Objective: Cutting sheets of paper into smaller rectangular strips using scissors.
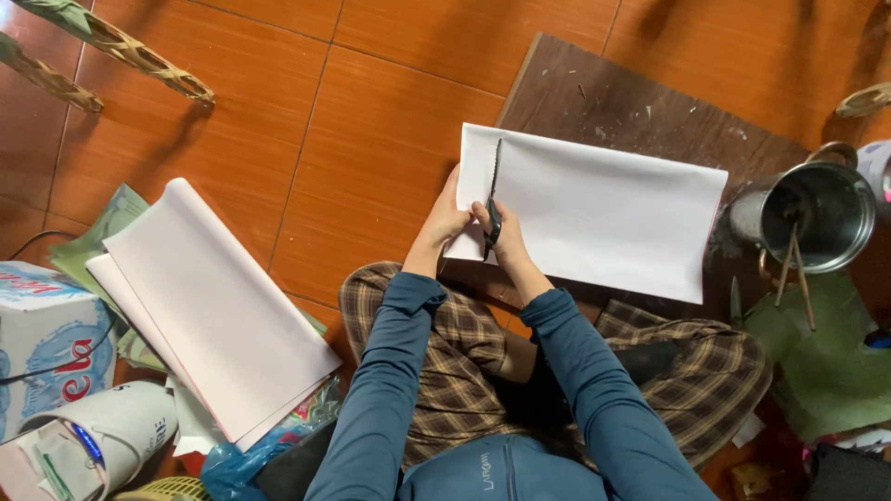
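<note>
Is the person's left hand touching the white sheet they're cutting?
Touching: the head view shows the left hand gripping the near edge of the white sheet.

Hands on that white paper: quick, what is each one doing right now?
Left hand: closed on the near edge of the large white paper sheet.
Right hand: closed around a dark serrated knife laid on the sheet.
</note>
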